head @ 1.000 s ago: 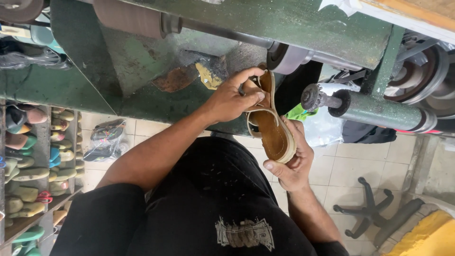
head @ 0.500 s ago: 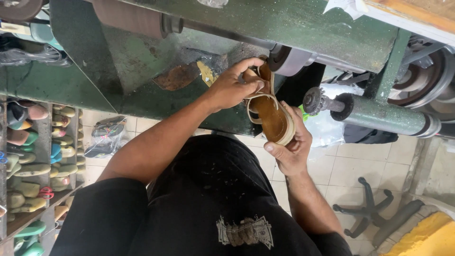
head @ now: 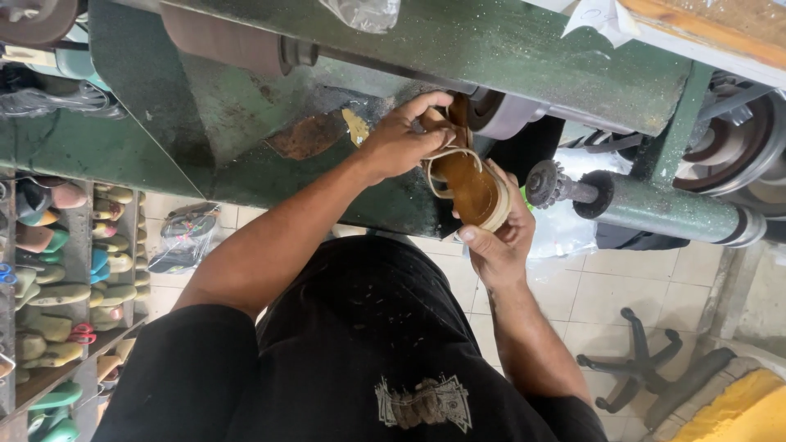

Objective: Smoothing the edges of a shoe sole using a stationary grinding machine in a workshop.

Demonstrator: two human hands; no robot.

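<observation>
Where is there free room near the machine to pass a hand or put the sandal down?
Bare floor tiles lie between the right hand and the chair base. It is crowded where the left hand and the right hand hold the sandal near the grey wheel, beside the spindle. The shelves are full of shoe lasts.

Shelf rack (head: pixel 78 245) carrying shoe lasts (head: pixel 49 295), probably.

Shelves of coloured shoe lasts (head: pixel 49 286); office chair base (head: pixel 634 368) on tiled floor (head: pixel 606 295).
</observation>
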